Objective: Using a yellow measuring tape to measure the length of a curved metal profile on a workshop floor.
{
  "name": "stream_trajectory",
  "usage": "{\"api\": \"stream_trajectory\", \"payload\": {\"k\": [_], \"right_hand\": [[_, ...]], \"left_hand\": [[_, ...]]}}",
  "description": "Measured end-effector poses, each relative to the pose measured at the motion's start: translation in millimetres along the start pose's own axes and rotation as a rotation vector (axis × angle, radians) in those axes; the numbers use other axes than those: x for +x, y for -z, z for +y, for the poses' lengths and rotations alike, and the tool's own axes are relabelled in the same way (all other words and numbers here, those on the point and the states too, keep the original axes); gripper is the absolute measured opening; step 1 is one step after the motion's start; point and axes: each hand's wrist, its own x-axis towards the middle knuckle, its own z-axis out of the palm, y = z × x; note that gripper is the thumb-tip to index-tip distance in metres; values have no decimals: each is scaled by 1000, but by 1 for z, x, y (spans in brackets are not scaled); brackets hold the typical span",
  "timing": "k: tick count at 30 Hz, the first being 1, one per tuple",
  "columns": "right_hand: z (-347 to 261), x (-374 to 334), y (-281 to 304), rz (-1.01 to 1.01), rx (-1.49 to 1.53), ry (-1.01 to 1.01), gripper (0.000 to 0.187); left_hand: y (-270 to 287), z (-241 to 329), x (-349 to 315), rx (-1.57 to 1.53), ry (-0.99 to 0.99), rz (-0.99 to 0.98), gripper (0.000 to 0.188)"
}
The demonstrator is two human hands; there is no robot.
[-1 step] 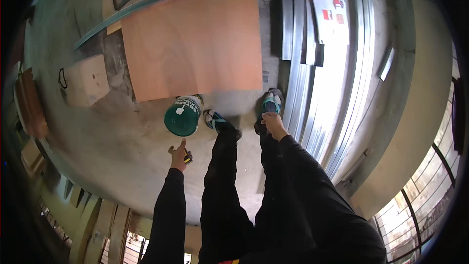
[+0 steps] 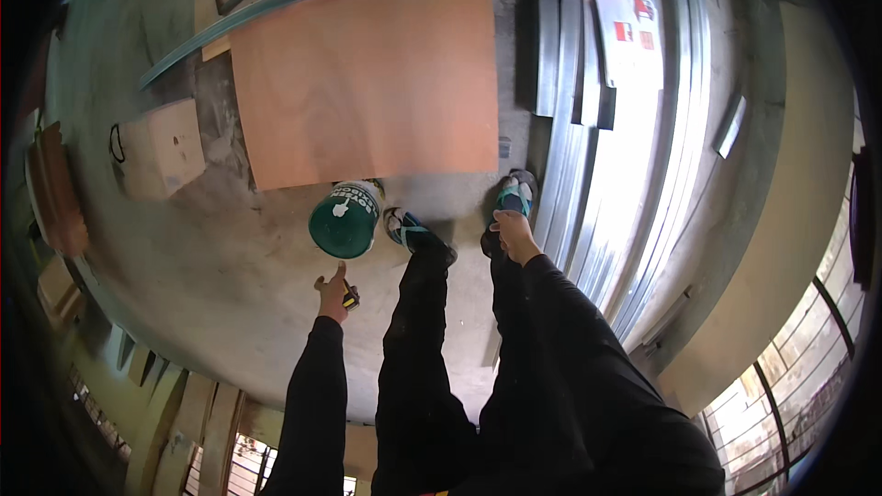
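Above concrete [image 2: 230, 303], left hand [image 2: 332, 296] part-closed around boxy tool [image 2: 351, 295]; right hand [image 2: 516, 233] curled, contents hidden

In my left hand [image 2: 331, 298] I hold a small tape measure [image 2: 351, 296], as it appears to be. Its compact case is black and yellow. It sits tilted at the right side of this hand, which covers one part of it; the finer details are too small to tell.

Bare floor [image 2: 220, 262] permits passage leftward of the left hand [image 2: 333, 294]; green bucket [image 2: 343, 225] obstructs just ahead, left leg [image 2: 415, 321] bounds rightward travel.
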Motion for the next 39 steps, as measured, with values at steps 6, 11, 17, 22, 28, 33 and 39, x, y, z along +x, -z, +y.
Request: {"api": "stream_trajectory", "payload": {"k": [6, 11, 17, 22, 28, 33, 39], "right_hand": [[-16, 62, -76, 53, 328, -223, 29], [-15, 98, -95, 74, 577, -292, 43], [-24, 118, -120, 46, 734, -256, 43], [-23, 135, -113, 12, 874, -161, 45], [-34, 129, -124, -4, 734, -226, 56], [-35, 122, -128, 168, 764, -180, 57], [-43, 98, -140, 267, 749, -169, 56]], "left_hand": [[11, 7, 64, -52, 19, -86, 102], [-7, -2, 98, -125, -73, -242, 81], [22, -5, 139, -137, 142, -445, 65], [0, 8, 116, 74, -104, -382, 67], [16, 4, 127, -38, -22, -498, 63], [6, -3, 124, -46, 25, -485, 63], [-12, -35, 112, -253, 103, -547, 59]]}}
